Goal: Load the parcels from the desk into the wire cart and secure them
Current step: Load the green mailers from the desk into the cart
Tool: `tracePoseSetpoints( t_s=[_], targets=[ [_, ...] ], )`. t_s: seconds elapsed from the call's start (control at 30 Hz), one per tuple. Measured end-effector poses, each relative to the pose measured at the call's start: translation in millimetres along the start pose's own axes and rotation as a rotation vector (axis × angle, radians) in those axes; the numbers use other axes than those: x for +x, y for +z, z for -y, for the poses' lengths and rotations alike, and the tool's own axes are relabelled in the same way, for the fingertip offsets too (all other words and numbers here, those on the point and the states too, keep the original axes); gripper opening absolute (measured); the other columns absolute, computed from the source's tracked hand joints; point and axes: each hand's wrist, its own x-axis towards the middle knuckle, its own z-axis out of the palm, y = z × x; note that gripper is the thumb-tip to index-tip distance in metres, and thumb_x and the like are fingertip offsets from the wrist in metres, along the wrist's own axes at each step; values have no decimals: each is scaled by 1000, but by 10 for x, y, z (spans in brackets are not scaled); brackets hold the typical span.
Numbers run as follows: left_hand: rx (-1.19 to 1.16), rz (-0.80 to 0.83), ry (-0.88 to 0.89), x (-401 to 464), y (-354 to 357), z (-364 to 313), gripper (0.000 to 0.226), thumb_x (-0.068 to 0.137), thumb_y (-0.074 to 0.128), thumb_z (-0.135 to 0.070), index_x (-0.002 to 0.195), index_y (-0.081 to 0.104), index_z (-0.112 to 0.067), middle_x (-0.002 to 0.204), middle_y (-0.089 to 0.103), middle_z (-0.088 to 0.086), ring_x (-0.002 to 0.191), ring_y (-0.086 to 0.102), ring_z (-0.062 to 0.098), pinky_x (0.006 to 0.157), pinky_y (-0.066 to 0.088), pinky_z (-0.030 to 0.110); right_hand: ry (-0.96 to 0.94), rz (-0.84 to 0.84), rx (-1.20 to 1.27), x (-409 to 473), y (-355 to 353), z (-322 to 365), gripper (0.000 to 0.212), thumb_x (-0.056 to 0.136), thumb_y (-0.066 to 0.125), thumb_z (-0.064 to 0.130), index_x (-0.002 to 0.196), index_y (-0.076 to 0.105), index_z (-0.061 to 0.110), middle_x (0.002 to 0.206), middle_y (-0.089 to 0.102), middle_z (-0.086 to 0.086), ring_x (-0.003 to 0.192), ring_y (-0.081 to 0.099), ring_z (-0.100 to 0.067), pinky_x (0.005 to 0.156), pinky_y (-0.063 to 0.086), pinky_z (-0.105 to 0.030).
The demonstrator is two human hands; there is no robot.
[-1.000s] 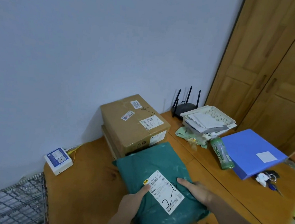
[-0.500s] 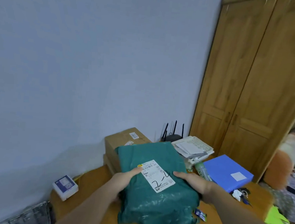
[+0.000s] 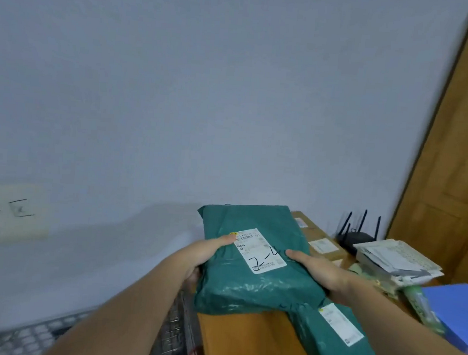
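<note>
We look down from head height at two bare forearms reaching forward over the corner of a wooden desk (image 3: 245, 343). Between them they hold a green plastic mailer parcel (image 3: 250, 271), lifted clear of the desk top and tilted slightly, its white shipping label (image 3: 259, 250) facing up with a handwritten mark on it.

Our left hand (image 3: 207, 252) grips the parcel's left edge, thumb lying flat on top beside the label and the fingers curled out of sight beneath. Our right hand (image 3: 316, 269) closes on the right edge in the same way, thumb pointing across the top toward the label, fingers hidden under the bag.

A second green mailer (image 3: 334, 345) lies on the desk just below and right of the held one, with its own white label, partly under our right forearm. Behind the held parcel sits a brown cardboard box (image 3: 316, 241) on the desk, mostly hidden. To the right we see a black router (image 3: 355, 234) with upright antennas, a white tray of papers (image 3: 397, 260), a green bottle (image 3: 420, 304) lying on its side and a blue folder (image 3: 460, 312). A wooden wardrobe (image 3: 453, 155) stands at the far right.

At lower left, beside the desk, the wire cart (image 3: 47, 333) shows as blurred metal mesh. A pale wall fills the upper view.
</note>
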Motion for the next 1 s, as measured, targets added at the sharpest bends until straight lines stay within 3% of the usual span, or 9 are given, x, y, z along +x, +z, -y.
tracePoseSetpoints(
  t_s=[0.13,0.23,0.33,0.53,0.73,1.0],
  targets=[
    [-28,-136,-33,-433,-911,333,68,64,86,-65,111,72,-18,92,80,5,79,78,22,54,59,28,-6,166,-41,253,960,156,58,83,70,56,124,61,15,108,75,-10,98,73,-30,85,59,-41],
    [-51,-247,-58,-808,-1604,619,77,58,87,-68,114,71,-18,96,80,6,85,78,26,70,62,35,-29,266,-87,365,1774,272,52,88,66,53,122,61,14,107,76,-10,98,73,-30,90,57,-43],
    [-65,-384,-69,-1215,-2229,932,85,50,89,-70,115,72,-18,98,80,6,89,77,28,87,61,43,-69,332,-122,388,2579,373,49,89,66,52,120,61,14,102,77,-8,93,74,-28,85,59,-41],
    [-128,-578,-112,-1971,-3109,1520,93,41,88,-76,114,71,-19,101,79,4,95,75,28,92,58,44,-120,461,-213,343,3895,441,46,87,66,54,115,63,17,102,77,-6,89,75,-24,87,59,-41],
    [-210,-716,-158,-2326,-3556,1999,101,36,88,-78,115,68,-18,107,76,6,100,71,30,96,55,46,-134,519,-295,334,4658,366,51,84,67,58,117,63,20,107,74,-3,92,74,-22,88,59,-40],
    [-263,-845,-205,-2266,-3831,2422,107,34,86,-82,114,66,-15,105,75,8,98,71,31,98,55,48,-161,538,-442,598,5168,273,60,85,63,62,128,59,20,112,68,-1,98,67,-22,93,55,-39]
  ],
)
